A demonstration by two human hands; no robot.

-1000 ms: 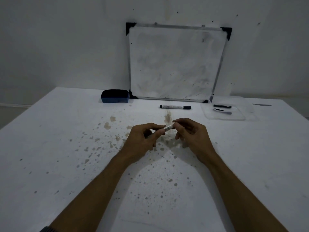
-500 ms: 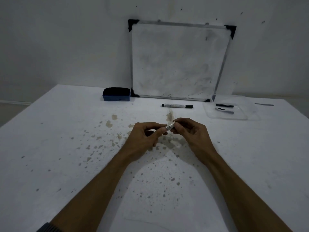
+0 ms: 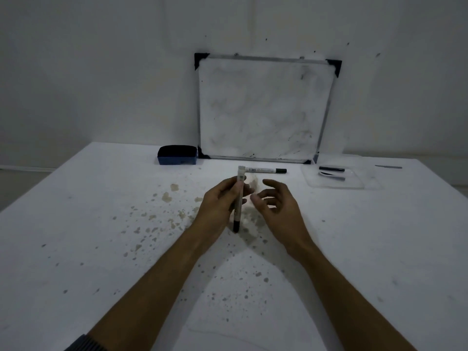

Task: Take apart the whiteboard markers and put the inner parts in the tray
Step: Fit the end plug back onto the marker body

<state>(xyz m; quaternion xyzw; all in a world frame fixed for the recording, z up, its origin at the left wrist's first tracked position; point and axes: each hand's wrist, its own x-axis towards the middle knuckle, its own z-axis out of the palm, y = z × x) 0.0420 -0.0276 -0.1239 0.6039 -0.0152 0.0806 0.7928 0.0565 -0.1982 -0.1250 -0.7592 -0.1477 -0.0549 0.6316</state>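
The left hand [image 3: 222,201] grasps the marker [image 3: 238,198] upright over the counter [image 3: 101,224], black cap down, while the right hand [image 3: 276,203], released, hovers just beside it, nearer the tray [image 3: 359,182] far right.

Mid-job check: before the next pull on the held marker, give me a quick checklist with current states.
1. Marker gripped by left hand: ok.
2. Right hand free to pull: ok, open, apart from marker.
3. Marker upright, dark end down: ok.
4. Top end opened: cannot tell.
5. Tray within view, holding dark parts: ok.
6. Second marker clear of hands: ok, lying by the whiteboard.
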